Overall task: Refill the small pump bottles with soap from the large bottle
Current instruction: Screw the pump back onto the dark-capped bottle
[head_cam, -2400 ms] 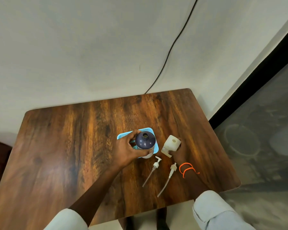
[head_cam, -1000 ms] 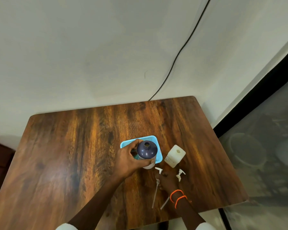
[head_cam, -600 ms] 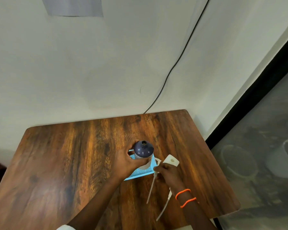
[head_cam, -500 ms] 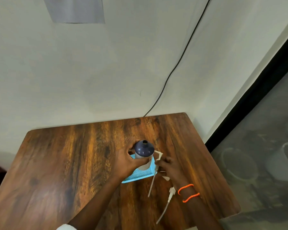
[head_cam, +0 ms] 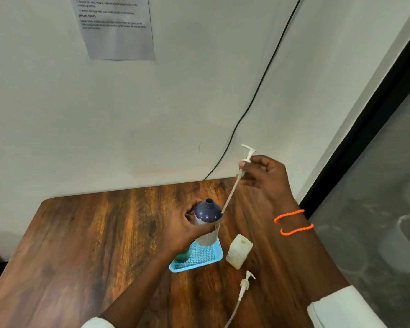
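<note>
While the left hand [head_cam: 187,227] grips the dark-capped bottle [head_cam: 207,223] upright over the blue tray [head_cam: 197,260] to steady its open neck, the right hand [head_cam: 265,176] pinches a pump [head_cam: 245,159] above it, tube tip just beside the neck, likely for insertion.

One head-worn wide-angle camera supplies the only view, so no second view overlaps it. It looks from above the near edge of the wooden table [head_cam: 85,245], facing forward and down toward the pale wall [head_cam: 57,114] behind the table. The axis is pitched high enough that the wall fills the upper half of the frame, including the lower part of a printed sheet [head_cam: 116,29] and a black cable [head_cam: 265,74]. The table occupies the lower half at close range, with both forearms entering from the bottom edge. Wide-angle distortion bends the dark door frame [head_cam: 365,129] at the right.
</note>
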